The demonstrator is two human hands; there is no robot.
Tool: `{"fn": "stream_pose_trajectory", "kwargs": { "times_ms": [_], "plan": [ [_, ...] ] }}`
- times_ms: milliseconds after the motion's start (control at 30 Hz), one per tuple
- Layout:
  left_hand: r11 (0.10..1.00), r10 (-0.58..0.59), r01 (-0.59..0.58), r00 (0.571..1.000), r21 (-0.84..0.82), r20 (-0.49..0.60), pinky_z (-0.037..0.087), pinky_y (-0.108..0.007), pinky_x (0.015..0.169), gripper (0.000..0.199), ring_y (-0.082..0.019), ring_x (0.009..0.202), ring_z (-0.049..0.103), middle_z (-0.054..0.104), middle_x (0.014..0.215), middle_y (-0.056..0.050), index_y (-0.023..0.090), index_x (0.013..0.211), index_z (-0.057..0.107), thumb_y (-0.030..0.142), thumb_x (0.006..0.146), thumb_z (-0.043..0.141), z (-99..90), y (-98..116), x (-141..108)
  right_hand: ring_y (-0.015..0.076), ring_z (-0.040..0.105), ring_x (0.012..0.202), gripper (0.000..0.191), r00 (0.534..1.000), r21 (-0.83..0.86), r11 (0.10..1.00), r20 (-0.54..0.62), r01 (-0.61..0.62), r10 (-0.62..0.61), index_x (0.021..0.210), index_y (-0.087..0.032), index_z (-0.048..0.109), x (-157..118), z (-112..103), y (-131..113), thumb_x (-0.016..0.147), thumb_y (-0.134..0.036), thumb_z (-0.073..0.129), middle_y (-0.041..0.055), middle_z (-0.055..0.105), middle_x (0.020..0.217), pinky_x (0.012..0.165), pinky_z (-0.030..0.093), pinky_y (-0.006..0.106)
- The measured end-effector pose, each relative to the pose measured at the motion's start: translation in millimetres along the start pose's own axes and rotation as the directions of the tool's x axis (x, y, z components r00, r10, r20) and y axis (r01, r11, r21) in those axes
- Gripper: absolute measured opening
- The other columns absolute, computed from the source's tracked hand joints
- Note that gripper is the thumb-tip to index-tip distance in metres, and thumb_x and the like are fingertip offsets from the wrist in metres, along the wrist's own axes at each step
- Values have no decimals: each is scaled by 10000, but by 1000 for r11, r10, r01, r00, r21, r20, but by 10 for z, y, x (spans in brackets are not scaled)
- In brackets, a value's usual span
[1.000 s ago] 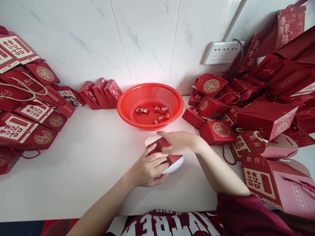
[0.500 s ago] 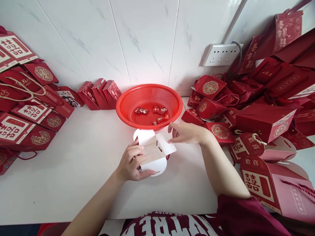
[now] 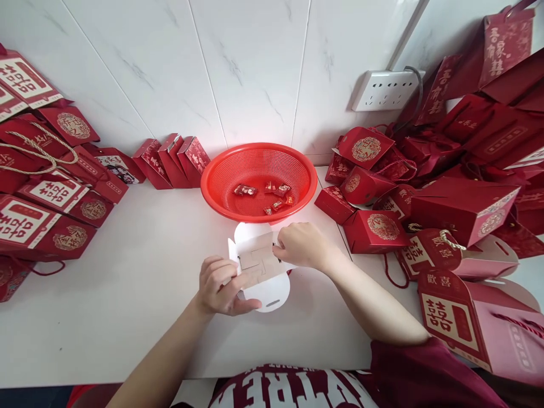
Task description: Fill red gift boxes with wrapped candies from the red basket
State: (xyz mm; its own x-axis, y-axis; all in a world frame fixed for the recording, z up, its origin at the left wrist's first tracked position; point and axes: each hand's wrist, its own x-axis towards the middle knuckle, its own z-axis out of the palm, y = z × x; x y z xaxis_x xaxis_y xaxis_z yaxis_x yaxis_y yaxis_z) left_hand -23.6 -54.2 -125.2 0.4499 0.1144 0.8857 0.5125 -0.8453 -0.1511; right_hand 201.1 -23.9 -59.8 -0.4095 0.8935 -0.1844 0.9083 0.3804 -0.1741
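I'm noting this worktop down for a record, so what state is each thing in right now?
Handled box: open, flaps spread, pale inside facing up
Left hand: holding the box's left side
Right hand: fingers curled at the box's right side, grip partly hidden
Red basket: upright, holding packets
Small packets: wrapped, loose
Three small boxes: standing side by side
Left boxes: piled
Right boxes: heaped
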Motion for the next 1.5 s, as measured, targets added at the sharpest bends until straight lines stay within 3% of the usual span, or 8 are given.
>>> {"fn": "stream_pose_trajectory", "kwargs": {
  "times_ms": [200, 400, 500, 667, 833, 1133, 1267, 1500],
  "plan": [
    [942, -164, 219, 962, -255, 218, 364, -292, 522, 140, -160, 614, 481, 516, 728, -48, 178, 850, 591, 256, 901, 486, -167, -223, 2, 138, 434, 500, 258, 996, 18, 999, 72, 46, -47, 578, -188, 564, -16, 18, 97, 815, -259, 488, 20, 516, 525, 520, 225, 293],
    [745, -325, 609, 688, -272, 649, 370, -261, 566, 140, -128, 608, 401, 446, 702, 25, 201, 894, 528, 252, 838, 645, -212, -260, 3, 160, 484, 548, 293, 994, 101, 994, 93, 43, -53, 593, -181, 578, 3, 34, 117, 846, -298, 486, 41, 561, 553, 539, 258, 295],
    [674, -311, 673, 632, -304, 709, 383, -248, 577, 230, -118, 590, 414, 438, 671, 44, 206, 1070, 602, 278, 861, 664, -220, -271, -5, 141, 516, 521, 303, 981, 205, 977, 168, 57, -93, 559, -184, 559, 50, 43, 161, 841, -265, 483, 25, 605, 556, 521, 302, 272],
    [649, -254, 652, 672, -393, 696, 394, -247, 554, 145, -120, 565, 436, 507, 614, 19, 191, 825, 662, 325, 879, 673, -159, -265, -46, 138, 582, 553, 316, 947, 448, 893, 269, 39, -176, 555, -186, 589, 110, 58, 223, 846, -281, 510, 15, 692, 634, 528, 371, 253],
    [745, -292, 542, 789, -388, 541, 417, -280, 573, 311, -154, 621, 471, 515, 671, -14, 186, 828, 657, 495, 859, 652, -66, -216, -90, 131, 506, 495, 412, 981, 291, 956, 172, 39, -93, 508, -190, 545, -34, -119, 255, 893, -331, 507, 3, 626, 545, 529, 326, 284],
    [915, -262, 349, 895, -200, 361, 497, -399, 810, 288, -261, 952, 594, 616, 1071, -137, 183, 944, 692, 423, 903, 539, -17, -88, -93, 155, 618, 817, 167, 957, 411, 896, -285, 169, -50, 981, -209, 626, 98, -552, 517, 946, -338, 526, 29, 700, 956, 694, 427, 253],
    [889, -248, 376, 875, -261, 415, 398, -560, 1046, 563, -384, 1309, 443, 489, 1380, -201, 172, 1148, 665, 640, 910, 461, -1, -69, -112, 216, 596, 1077, 327, 994, 237, 971, -106, 13, 12, 1270, -234, 556, 711, -549, 616, 966, -340, 502, 97, 610, 1263, 824, 444, 279],
    [806, -200, 441, 830, -394, 520, 272, -613, 1152, 694, -415, 1440, 295, 331, 1537, -210, 174, 1304, 603, 707, 877, 483, 43, -88, -192, 308, 651, 973, 724, 971, 60, 990, 210, -127, 112, 1507, -283, 397, 1613, -427, 654, 844, -266, 686, 156, 582, 1346, 754, 484, 359]
  ]
}}
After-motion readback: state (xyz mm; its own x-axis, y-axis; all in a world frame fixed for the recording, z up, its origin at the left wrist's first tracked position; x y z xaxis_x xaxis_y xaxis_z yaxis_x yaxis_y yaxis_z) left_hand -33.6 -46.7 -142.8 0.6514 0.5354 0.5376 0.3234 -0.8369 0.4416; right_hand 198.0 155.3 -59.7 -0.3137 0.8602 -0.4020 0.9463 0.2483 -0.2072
